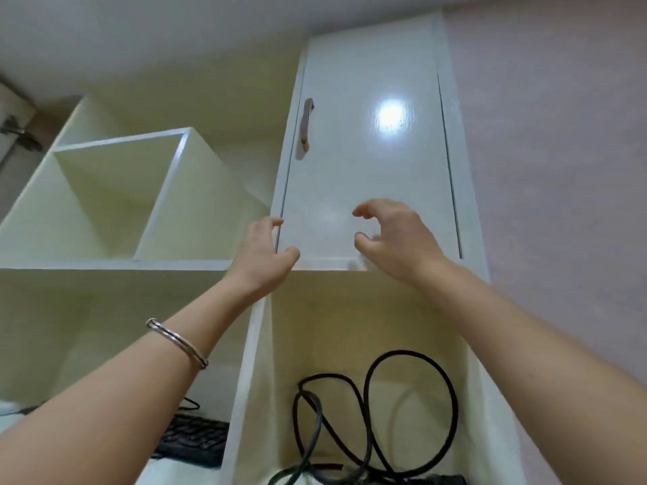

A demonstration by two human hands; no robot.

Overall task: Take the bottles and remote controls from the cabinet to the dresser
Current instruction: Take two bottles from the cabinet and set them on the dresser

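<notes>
- The cabinet (464, 190) is standing against the wall, and its door (367, 162) is staying closed, with the handle (305, 126) near the door's left edge.
- The left hand (261, 255) is reaching at the lower left corner of the door, fingers loosely curled and holding nothing; I cannot tell if it is touching the door.
- The right hand (395, 239) is hovering before the lower edge of the door, fingers half curled, gripping nothing.
- A bracelet (178, 341) is sitting on the left wrist.
- Black cables (371, 414) are lying in the open compartment under the door.
- A keyboard (192, 441) is lying at the lower left.
- Bottles and remotes are not showing.
</notes>
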